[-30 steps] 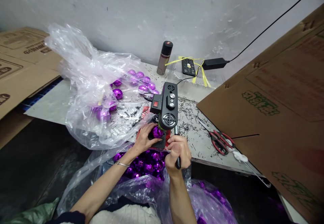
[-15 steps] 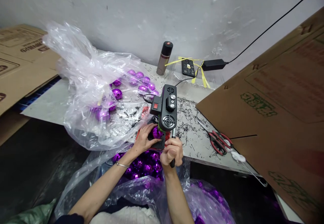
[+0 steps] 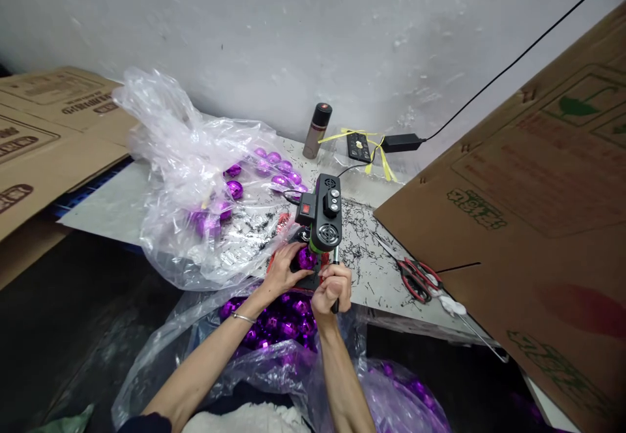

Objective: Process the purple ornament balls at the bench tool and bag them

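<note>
A black bench drill-like machine [image 3: 327, 214] with a red switch stands at the table's front edge. Under its head sits a shiny purple ball [image 3: 306, 258]. My left hand [image 3: 283, 270] holds that ball between thumb and fingers from the left. My right hand [image 3: 333, 287] is wrapped round the machine's lever [image 3: 336, 305], just right of the ball. Below the table edge, an open plastic bag holds many purple mirrored balls [image 3: 278, 325].
A clear plastic bag [image 3: 180, 152] with purple balls lies at the left. Scissors [image 3: 418, 278] lie at the right, beside a large cardboard box [image 3: 528, 224]. A spray can [image 3: 317, 130], phone-like black item [image 3: 358, 147] and power adapter [image 3: 402, 143] are at the back. Flat cardboard [image 3: 59, 120] is at far left.
The camera view has shifted slightly, so the scene sits lower and the table things look moved. Both hands keep their holds on the ball and the lever.
</note>
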A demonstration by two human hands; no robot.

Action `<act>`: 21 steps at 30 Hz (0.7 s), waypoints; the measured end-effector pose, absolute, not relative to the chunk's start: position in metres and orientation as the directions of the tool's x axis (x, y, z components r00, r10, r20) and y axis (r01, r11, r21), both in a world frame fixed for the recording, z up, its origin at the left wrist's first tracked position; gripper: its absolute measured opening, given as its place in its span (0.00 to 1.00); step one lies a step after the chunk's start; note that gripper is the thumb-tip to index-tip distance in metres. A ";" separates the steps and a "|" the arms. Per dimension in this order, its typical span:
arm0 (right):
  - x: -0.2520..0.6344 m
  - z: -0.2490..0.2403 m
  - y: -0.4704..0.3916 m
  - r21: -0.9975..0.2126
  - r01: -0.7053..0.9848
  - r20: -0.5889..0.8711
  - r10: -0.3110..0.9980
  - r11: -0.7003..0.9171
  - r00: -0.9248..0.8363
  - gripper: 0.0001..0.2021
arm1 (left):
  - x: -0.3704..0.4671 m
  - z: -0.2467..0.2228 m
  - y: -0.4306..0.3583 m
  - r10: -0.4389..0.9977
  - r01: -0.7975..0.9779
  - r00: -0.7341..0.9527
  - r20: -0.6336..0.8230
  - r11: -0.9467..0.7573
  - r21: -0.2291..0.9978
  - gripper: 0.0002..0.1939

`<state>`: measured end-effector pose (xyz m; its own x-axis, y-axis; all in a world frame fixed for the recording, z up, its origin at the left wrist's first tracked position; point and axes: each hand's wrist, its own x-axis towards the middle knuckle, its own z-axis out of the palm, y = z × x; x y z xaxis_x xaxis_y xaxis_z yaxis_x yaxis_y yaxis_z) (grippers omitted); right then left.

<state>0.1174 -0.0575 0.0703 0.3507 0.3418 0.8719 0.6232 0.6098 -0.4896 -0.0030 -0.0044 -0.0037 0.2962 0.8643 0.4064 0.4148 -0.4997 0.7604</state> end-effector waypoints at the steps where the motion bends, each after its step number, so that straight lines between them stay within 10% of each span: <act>1: 0.118 0.069 -0.058 -0.480 0.626 0.877 0.344 0.615 0.335 0.17 | -0.003 -0.004 -0.004 0.864 0.409 0.294 0.410 -0.501 0.763 0.32; 17: 0.124 0.145 -0.074 -0.653 0.529 0.747 0.578 0.542 0.328 0.17 | -0.051 -0.005 -0.055 0.743 0.464 0.377 0.553 -0.668 0.581 0.36; 21: 0.121 0.128 -0.073 -0.602 0.564 0.791 0.518 0.565 0.325 0.18 | -0.071 0.031 0.003 0.920 0.680 0.185 0.347 -0.374 0.630 0.20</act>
